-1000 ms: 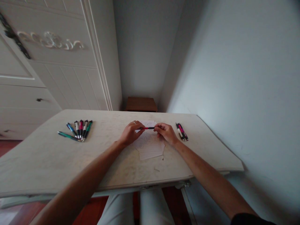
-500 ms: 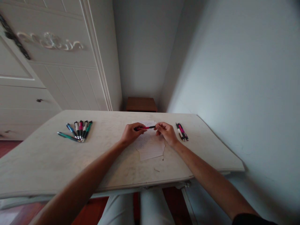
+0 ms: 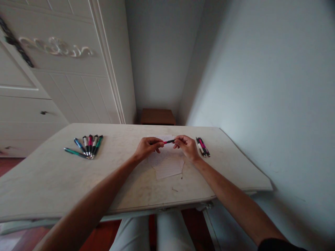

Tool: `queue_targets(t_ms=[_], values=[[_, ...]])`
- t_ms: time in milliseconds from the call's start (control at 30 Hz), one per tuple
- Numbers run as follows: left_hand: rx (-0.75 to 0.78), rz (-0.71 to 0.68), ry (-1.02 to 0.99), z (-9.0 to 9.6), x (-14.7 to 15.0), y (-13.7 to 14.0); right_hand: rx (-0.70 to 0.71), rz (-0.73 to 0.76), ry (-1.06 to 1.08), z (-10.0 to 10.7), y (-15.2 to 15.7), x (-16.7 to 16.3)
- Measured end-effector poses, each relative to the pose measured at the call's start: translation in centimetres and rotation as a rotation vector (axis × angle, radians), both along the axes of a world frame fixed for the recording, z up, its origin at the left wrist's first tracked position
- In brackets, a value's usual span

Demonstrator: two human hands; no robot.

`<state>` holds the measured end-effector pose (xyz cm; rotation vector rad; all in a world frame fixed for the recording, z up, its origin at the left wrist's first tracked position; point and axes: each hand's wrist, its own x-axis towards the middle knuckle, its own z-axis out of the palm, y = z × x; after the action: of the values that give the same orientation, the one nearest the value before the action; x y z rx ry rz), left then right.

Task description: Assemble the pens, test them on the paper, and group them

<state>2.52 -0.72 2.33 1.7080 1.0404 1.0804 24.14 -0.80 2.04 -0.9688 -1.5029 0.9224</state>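
A pink and black pen (image 3: 169, 141) is held level between my two hands, above a sheet of lined paper (image 3: 169, 167) on the white table. My left hand (image 3: 149, 146) pinches its pink part, and the fingers hide that end. On the black end, the thumb and fingers of my right hand (image 3: 185, 146) are closed. Handwriting shows faintly on the paper, which lies partly under the hands. Just right of my right hand, several pens (image 3: 203, 147) in white, pink and black lie side by side.
Several pens (image 3: 90, 144) in blue, white, pink and green lie fanned out on the left of the white table (image 3: 78, 188). Small bits (image 3: 175, 189) lie near its front edge. A white cabinet (image 3: 78, 83) stands at the left, a wall (image 3: 274, 87) at the right, and a brown wooden piece (image 3: 157, 116) behind.
My left hand's fingers have moved along the pen toward the right, so they now cover its left end and less of the pink part shows. My right hand stays at the black end.
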Motion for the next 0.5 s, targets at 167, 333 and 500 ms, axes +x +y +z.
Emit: queue_targets(t_ms=[167, 333, 500], values=[[-0.07, -0.045, -0.036, 0.21, -0.08, -0.11, 0.007, -0.005, -0.006, 0.17, -0.16, 0.23], [-0.13, -0.064, -0.052, 0.47, -0.06, -0.34, 0.002, 0.003, 0.002, 0.33, -0.19, 0.37], [-0.057, -0.02, -0.054, 0.0, -0.01, -0.13, -0.019, 0.072, -0.026, 0.39, -0.23, 0.39]])
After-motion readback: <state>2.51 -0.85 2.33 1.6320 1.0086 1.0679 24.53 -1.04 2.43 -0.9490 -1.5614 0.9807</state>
